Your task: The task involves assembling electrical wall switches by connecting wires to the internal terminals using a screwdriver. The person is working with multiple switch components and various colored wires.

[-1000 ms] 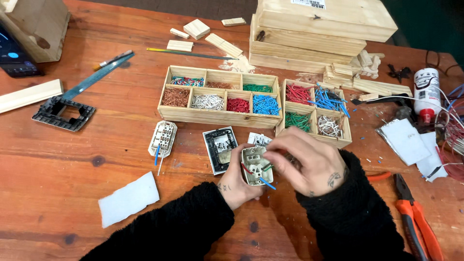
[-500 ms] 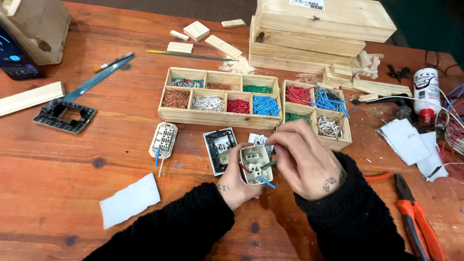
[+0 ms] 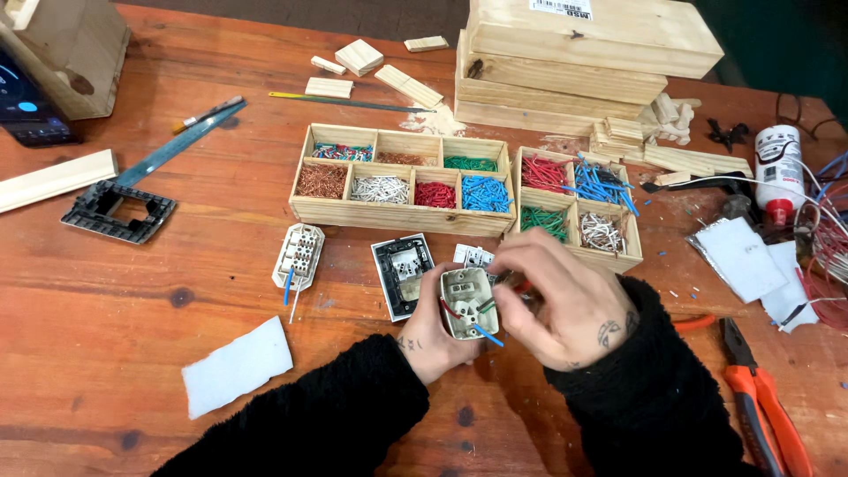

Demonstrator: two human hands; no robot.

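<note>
My left hand [image 3: 435,340] grips a small cream switch module [image 3: 468,302] from below, back side up, with a red, a green and a blue wire stuck in it. My right hand [image 3: 561,305] curls over the module's right side, fingertips pinching at the wires near its top edge. Just behind my hands on the table lie a black-framed switch plate [image 3: 403,274] and a small white part [image 3: 473,257]. A second cream module [image 3: 299,257] with a blue wire lies further left.
Two wooden compartment trays [image 3: 402,213] [image 3: 621,258] hold sorted coloured wire pieces. Orange-handled pliers [image 3: 761,402] lie at the right, a white card [image 3: 237,367] at the left, a black frame [image 3: 118,211] and a ruler [image 3: 181,143] far left. Wooden boxes [image 3: 565,62] are stacked behind.
Both hands lifted the module slightly and turned it more upright. The right fingers shifted from the module's lower edge up to its top right.
</note>
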